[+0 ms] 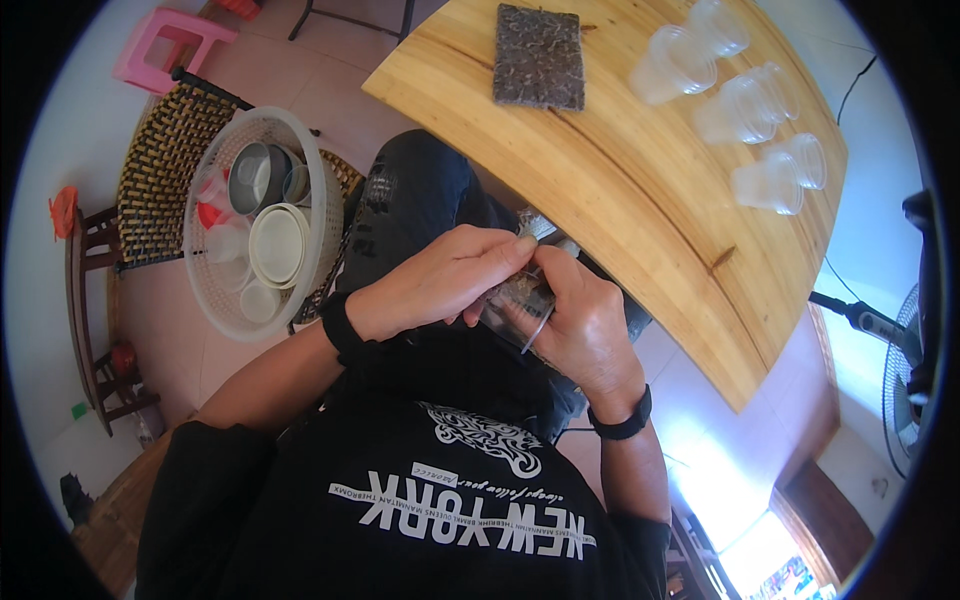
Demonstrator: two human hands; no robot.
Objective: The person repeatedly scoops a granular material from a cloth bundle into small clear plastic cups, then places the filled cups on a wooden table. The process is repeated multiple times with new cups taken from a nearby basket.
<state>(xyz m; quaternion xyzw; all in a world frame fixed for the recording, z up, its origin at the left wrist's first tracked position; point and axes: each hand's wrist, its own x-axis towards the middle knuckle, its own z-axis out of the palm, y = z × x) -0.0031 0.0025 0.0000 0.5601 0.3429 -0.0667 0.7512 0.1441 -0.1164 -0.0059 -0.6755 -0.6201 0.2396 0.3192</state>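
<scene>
Both hands meet above my lap, close to the front edge of the wooden table (600,217). Between them is a clear plastic cup (514,319) with a pale rim, lying tilted, with brown fibrous material (519,286) at it. My left hand (469,270) grips the cup's far side, its thumb against the fingers of the other hand. My right hand (585,315) wraps around the cup near the rim. Fingers hide much of the cup, so I cannot tell whether the brown material is inside it.
A grey-brown fibrous pad (538,56) lies on the table, left of several stacked clear plastic cups (679,64). To my left, a white plastic basket (324,195) with bowls and cups rests on a woven chair (169,172). A pink stool (169,45) stands beyond; a fan (900,367) is at right.
</scene>
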